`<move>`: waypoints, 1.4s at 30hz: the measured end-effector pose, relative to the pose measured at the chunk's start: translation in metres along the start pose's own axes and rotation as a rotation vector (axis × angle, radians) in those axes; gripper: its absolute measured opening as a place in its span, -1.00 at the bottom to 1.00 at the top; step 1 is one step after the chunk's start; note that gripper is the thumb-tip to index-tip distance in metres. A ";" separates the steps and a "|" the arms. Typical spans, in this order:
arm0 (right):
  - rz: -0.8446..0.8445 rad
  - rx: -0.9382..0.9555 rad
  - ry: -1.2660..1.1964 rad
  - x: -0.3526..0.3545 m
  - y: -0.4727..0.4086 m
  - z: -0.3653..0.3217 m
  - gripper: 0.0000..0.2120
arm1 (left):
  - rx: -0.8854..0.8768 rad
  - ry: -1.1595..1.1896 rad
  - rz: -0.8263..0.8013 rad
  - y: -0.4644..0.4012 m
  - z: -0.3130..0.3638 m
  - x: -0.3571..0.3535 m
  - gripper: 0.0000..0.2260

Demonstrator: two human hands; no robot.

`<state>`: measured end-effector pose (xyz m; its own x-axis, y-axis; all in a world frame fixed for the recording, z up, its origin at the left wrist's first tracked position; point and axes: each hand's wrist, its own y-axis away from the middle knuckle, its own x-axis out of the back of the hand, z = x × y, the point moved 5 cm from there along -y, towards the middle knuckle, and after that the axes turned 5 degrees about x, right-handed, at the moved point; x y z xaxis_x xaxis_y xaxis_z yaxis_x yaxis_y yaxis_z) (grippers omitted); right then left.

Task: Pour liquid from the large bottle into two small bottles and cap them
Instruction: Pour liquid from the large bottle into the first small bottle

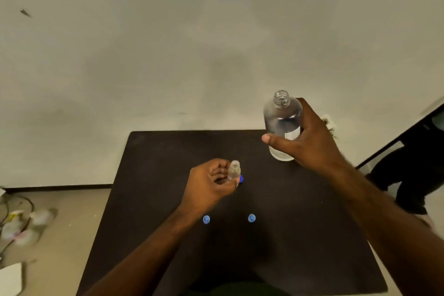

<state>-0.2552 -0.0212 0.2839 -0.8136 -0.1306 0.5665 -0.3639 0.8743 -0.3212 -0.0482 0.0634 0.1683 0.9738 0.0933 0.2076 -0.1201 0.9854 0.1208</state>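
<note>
The large clear bottle (282, 120) stands upright and uncapped, lifted at the table's far right. My right hand (310, 144) is wrapped around its lower half. My left hand (211, 181) holds a small clear bottle (233, 170), upright with its mouth uncovered, near the middle of the dark table (156, 199). A bit of blue (241, 179) shows just behind that small bottle; what it belongs to is hidden. Two blue caps lie on the table nearer to me, one on the left (206, 219) and one on the right (251, 218).
The table stands against a pale wall. On the floor to the left lie crumpled wrappers (24, 226), cables and a white sheet (10, 279). A dark chair or frame (413, 156) stands at the right, beside the table.
</note>
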 end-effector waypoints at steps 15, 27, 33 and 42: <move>-0.015 -0.169 -0.053 -0.018 0.064 0.059 -0.31 | 0.297 -0.183 -0.177 -0.008 -0.198 -0.076 -0.78; -0.052 -0.171 -0.060 -0.003 0.075 0.085 -0.32 | 0.295 -0.187 -0.200 -0.018 -0.228 -0.099 -0.70; -0.065 -0.176 -0.090 -0.011 0.074 0.086 -0.30 | 0.296 -0.188 -0.205 -0.018 -0.228 -0.101 -0.69; -0.048 -0.199 -0.185 -0.033 0.072 0.089 -0.30 | 0.289 -0.200 -0.161 -0.011 -0.234 -0.099 -0.66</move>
<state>-0.2949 0.0045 0.1745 -0.8732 -0.2415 0.4234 -0.3229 0.9373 -0.1313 -0.0978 0.0763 -0.0809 0.9311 -0.1168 0.3454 -0.0462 0.9019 0.4295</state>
